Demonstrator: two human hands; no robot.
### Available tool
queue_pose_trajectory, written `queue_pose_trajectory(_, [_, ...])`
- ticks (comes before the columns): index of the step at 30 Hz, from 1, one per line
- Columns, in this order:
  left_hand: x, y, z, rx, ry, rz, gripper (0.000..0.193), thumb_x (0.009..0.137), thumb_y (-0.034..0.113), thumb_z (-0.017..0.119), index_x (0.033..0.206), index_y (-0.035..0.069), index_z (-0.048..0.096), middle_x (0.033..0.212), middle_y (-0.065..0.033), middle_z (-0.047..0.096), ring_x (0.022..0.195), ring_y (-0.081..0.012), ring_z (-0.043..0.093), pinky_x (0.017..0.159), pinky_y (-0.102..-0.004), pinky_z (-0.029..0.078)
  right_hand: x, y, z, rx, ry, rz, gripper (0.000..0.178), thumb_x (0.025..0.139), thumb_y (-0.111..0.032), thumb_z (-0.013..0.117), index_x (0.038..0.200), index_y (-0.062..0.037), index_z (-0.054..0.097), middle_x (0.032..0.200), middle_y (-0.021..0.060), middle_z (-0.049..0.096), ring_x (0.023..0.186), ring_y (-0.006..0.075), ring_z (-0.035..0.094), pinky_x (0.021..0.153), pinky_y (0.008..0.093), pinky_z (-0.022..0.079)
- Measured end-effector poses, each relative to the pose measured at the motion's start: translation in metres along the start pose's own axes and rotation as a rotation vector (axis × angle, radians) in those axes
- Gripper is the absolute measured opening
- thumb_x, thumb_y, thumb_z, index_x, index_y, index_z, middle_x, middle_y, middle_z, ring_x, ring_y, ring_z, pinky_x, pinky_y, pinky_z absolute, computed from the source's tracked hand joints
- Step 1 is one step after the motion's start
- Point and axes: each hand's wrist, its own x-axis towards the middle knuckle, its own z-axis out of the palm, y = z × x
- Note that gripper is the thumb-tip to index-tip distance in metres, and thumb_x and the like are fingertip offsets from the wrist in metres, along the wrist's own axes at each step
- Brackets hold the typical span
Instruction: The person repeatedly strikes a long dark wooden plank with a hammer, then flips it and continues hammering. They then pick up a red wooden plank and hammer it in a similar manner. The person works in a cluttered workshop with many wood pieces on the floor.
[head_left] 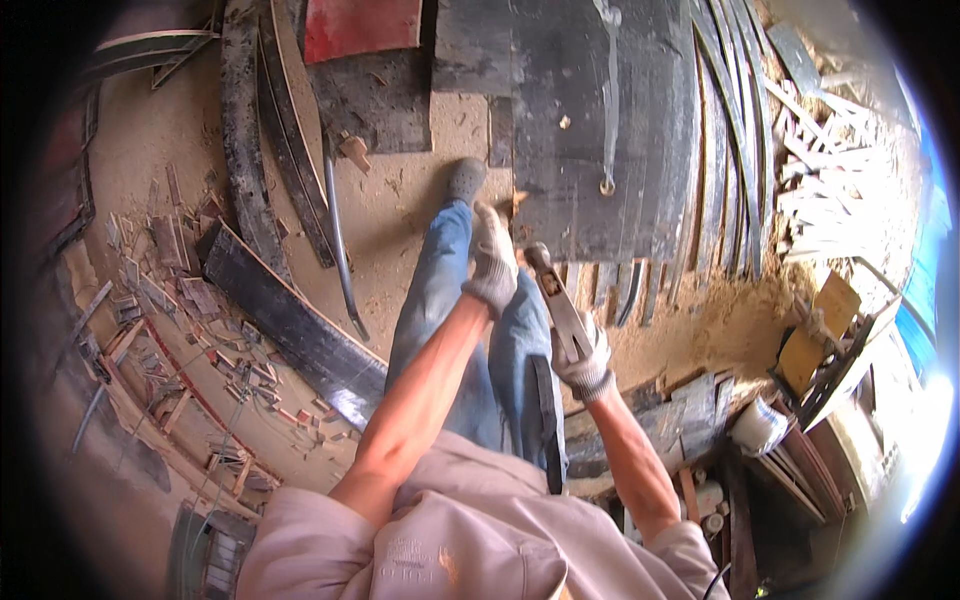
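My right hand (587, 362), in a pale knitted glove, is closed on a claw hammer (562, 308). The hammer's head is seen from above, with its split claw towards my wrist; the handle is mostly hidden below. My left hand (493, 252), gloved too, reaches down in front of my knees beside the left edge of a large dark panel (600, 120). Its fingers look pressed together, and what they hold, if anything, is hidden. A small bit of bare wood (519, 200) shows at the panel's edge close to those fingers.
Long dark boards (250, 130) and a curved metal bar (338, 230) lie to the left, near scattered wood scraps (230, 360). Stacked strips (735, 130) flank the panel's right side, with pale offcuts (840, 180) beyond. A white bucket (760, 428) stands at the lower right.
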Motion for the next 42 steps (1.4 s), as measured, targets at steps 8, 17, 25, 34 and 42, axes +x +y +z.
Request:
queue_pose_trajectory(8, [-0.019,0.019,0.001,-0.043,0.114,0.037,0.106,0.099,0.088,0.019,0.159,0.005,0.044,0.109,-0.0066,0.065,0.092,-0.0162,0.062,0.083,-0.0259,0.052,0.010,-0.018,0.005,0.120,0.170,0.002,0.038,0.093,-0.026,0.068,0.123,-0.0043,0.058,0.084,0.0217,0.071,0.068,0.0461,0.070,0.062,0.0533,0.058])
queue_pose_trajectory(17, [-0.014,0.014,-0.020,-0.038,0.098,-0.015,0.111,0.093,0.094,0.023,0.148,0.003,0.051,0.139,-0.0117,0.059,0.126,-0.0224,0.055,0.109,-0.0386,0.044,0.037,-0.039,-0.009,0.074,-0.058,0.177,0.028,0.094,-0.020,0.068,0.115,-0.0041,0.059,0.080,0.0222,0.071,0.071,0.0454,0.071,0.062,0.0527,0.057])
queue_pose_trajectory(25, [0.008,0.016,-0.050,0.033,-0.081,-0.132,0.096,0.091,0.095,0.032,0.120,0.008,0.061,0.099,-0.0053,0.064,0.081,-0.0223,0.064,0.081,-0.0386,0.059,0.047,-0.044,-0.008,0.134,-0.347,0.397,0.028,0.102,-0.030,0.065,0.108,-0.0032,0.058,0.074,0.0230,0.067,0.065,0.0444,0.069,0.058,0.0532,0.055])
queue_pose_trajectory(34, [0.020,0.036,-0.073,0.005,0.263,0.007,0.098,0.099,0.083,0.042,0.164,0.010,0.037,0.164,-0.0124,0.046,0.140,-0.0352,0.056,0.115,-0.0568,0.045,0.022,-0.016,-0.055,0.302,0.107,0.609,0.055,0.110,-0.048,0.053,0.134,0.0006,0.057,0.074,0.0071,0.068,0.054,0.0169,0.059,0.054,0.0350,0.056])
queue_pose_trajectory(42, [0.050,0.064,-0.107,0.038,0.292,0.043,0.073,0.100,0.067,0.057,0.150,0.012,0.056,0.145,-0.0133,0.064,0.126,-0.0343,0.066,0.103,-0.0530,0.054,0.039,0.090,-0.094,0.783,0.013,0.973,0.039,0.097,-0.036,0.079,0.103,-0.0024,0.060,0.076,0.0031,0.064,0.056,0.0116,0.061,0.050,0.0292,0.054])
